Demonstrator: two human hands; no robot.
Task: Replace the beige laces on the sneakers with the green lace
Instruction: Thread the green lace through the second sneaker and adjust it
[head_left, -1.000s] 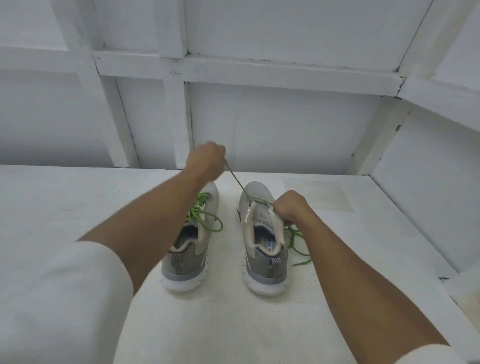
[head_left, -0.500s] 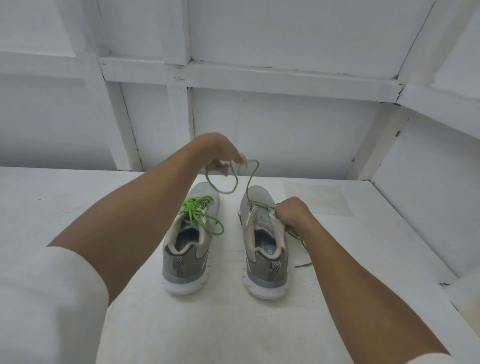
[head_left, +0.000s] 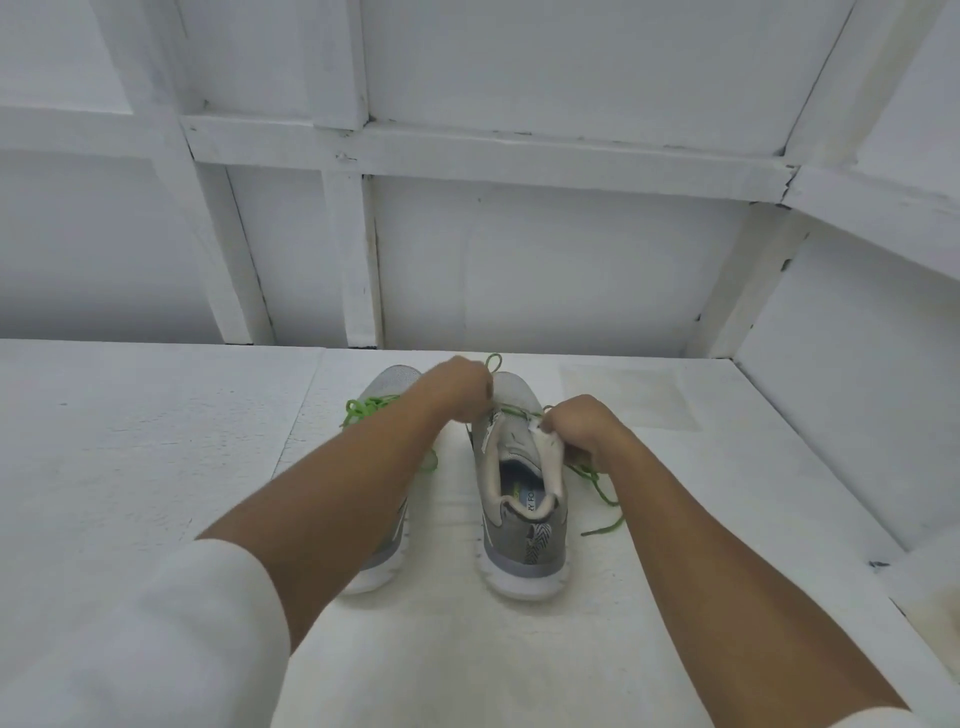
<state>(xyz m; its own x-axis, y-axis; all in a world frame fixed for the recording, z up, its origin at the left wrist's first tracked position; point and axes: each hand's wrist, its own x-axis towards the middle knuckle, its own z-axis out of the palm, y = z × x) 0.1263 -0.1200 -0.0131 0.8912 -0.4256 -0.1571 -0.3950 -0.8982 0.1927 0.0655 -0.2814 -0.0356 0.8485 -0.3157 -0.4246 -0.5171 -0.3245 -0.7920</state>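
Lacing step: left grip curled tight on green lace above right sneaker eyelets; right grip pinched tongue (steadying it); loose lace end trailed beneath right grip on desk; best drawn snug, evenly, tongue kept flat.

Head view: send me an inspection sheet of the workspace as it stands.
Surface: white painted tabletop.
Job's things: left grey mesh sneaker, bright green lace bunched on top; right grey mesh sneaker, its green cord lace trailing loose on the table at its right. Beige laces: nothing seen.
Clutter: nothing seen.
Grippers: left hand pinches the right sneaker's lace above the toe; right hand grips its beige collar edge.
Cables: nothing seen.
Surroundings: white framed wall panels behind and right.
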